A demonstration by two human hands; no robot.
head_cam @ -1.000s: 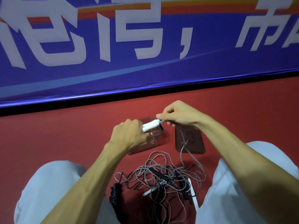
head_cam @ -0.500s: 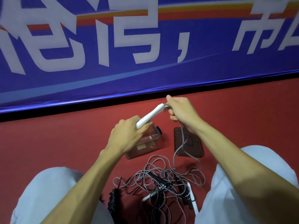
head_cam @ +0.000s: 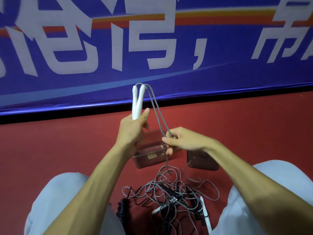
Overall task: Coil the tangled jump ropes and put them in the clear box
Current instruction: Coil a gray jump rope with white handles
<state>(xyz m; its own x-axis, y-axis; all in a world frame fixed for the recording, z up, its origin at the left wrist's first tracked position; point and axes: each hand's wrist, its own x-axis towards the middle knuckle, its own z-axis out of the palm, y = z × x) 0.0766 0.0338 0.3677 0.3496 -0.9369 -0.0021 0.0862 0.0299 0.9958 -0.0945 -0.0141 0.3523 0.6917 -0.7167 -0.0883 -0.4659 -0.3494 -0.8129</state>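
Jump-rope handles (head_cam: 135,107) are clasped together in the left hand (head_cam: 132,131), their cords (head_cam: 157,116) pinched in the right hand (head_cam: 184,140), apparently readied for coiling.

I have one view, from the wearer's head, pitched forward and down, close over the clear rectangular plastic box (head_cam: 147,161); the blue printed banner (head_cam: 220,77) stands beyond the box, pale grey trousered knees (head_cam: 57,197) frame its near side.

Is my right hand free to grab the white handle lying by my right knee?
Probably not yet: the right hand holds the two grey cords. The white handle itself lies mostly uncovered, so letting go should do.
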